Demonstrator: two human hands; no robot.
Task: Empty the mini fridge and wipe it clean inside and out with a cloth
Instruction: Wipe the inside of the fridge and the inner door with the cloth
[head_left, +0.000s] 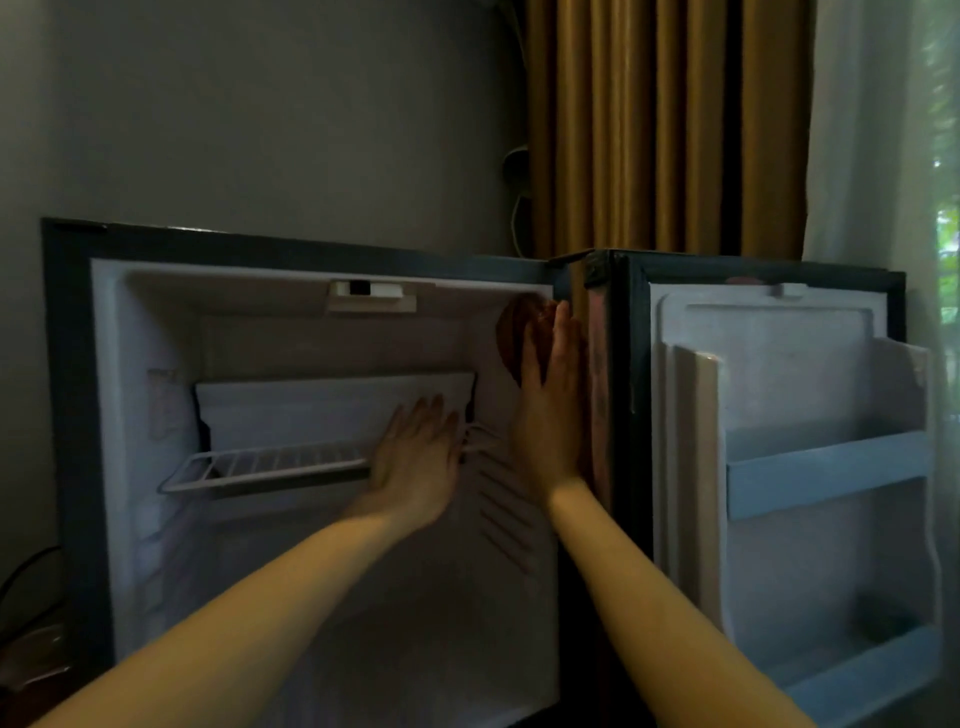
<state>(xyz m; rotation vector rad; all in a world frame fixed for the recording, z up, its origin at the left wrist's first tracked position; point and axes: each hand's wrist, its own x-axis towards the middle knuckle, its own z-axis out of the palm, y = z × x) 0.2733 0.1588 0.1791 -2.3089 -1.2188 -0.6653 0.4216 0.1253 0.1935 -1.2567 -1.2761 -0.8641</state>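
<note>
Grey wall, mustard curtain; dark-framed white mini fridge emptied, inside wipe underway.
Straight-fingered right hand presses reddish-brown cloth to the right inner wall; left hand lies flat on white wire shelf. Next, probably: sweep downward.

We see the mini fridge standing with its door swung wide to the right, its white interior bare but for a wire shelf. A reddish-brown cloth lies flat against the right inner wall, near the top front corner.
</note>
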